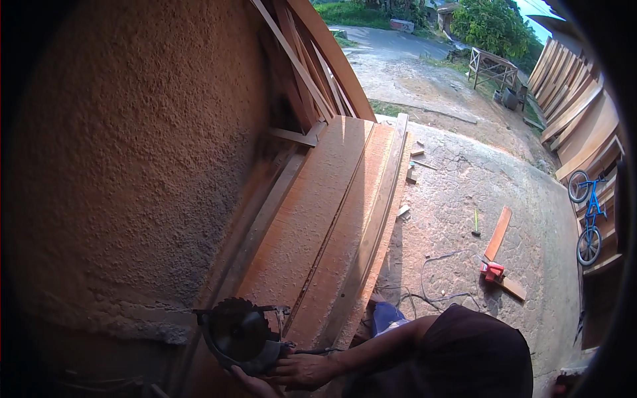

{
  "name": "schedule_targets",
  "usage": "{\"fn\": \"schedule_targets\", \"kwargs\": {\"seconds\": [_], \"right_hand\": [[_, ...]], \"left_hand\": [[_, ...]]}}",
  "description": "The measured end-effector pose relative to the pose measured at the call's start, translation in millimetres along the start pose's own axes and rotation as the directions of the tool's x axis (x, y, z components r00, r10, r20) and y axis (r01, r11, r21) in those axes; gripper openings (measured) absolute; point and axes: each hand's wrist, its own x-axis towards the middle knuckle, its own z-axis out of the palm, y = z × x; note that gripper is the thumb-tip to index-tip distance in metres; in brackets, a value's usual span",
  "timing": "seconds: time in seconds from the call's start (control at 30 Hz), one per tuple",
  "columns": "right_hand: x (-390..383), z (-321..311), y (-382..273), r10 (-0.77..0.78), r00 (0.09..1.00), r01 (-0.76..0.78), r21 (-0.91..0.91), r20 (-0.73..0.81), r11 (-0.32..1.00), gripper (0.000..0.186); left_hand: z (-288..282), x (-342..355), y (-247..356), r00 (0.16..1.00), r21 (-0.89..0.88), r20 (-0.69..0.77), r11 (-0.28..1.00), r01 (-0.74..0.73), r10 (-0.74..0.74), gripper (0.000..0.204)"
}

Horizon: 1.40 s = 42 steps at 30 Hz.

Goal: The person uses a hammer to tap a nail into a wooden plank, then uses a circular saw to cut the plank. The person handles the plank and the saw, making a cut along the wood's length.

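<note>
A circular saw (245,338) is tipped up at the lower left, its toothed round blade exposed and facing upward. My left hand (251,385) supports the saw from below, partly cut off by the lower edge. My right hand (302,370) lies against the saw's body near the handle, fingers bent over it; their tips are partly hidden. Beneath and beyond the saw runs a wide wooden board (308,212), dusted with sawdust and split lengthwise by a dark gap. A narrow wooden strip (371,239) lies along the board's right side.
A rough wall (152,152) rises close on the left, with planks (312,73) leaning at its far end. On the concrete floor are a red power tool (492,270), a hammer (476,222), cords (424,295) and wood offcuts (411,176). A blue bicycle (592,215) stands far right.
</note>
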Motion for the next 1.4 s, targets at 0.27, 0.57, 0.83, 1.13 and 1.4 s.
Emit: {"fn": "schedule_targets", "kwargs": {"seconds": [0.27,0.57,0.83,1.13,1.4], "right_hand": [[33.4,73.2,68.5,-0.081,0.986,0.009,-0.428,-0.148,0.904,0.066],[25.5,-42.9,33.9,0.26,0.965,-0.262,-0.142,-0.034,0.954,0.066],[12.3,-174.0,45.1,0.246,0.936,-0.222,0.118,-0.253,0.968,0.064],[-70.1,-348.6,105.5,0.3,0.954,-0.176,0.834,0.013,0.523,0.061],[-130.1,-467.8,139.7,0.342,0.937,-0.23,0.863,0.072,0.45,0.052]], "left_hand": [[-6.9,29.8,25.1,0.97,-0.046,0.211,0.99,0.133,-0.121,0.068],[76.2,22.5,57.1,0.923,0.267,0.337,0.921,-0.283,0.185,0.063],[200.0,-55.4,147.1,0.729,0.56,0.58,0.472,-0.681,0.364,0.055],[182.4,-168.7,8.6,0.843,0.44,-0.217,0.821,-0.365,0.491,0.055],[260.3,-255.2,-177.4,0.897,0.859,-0.091,0.49,-0.149,0.432,0.04]]}}
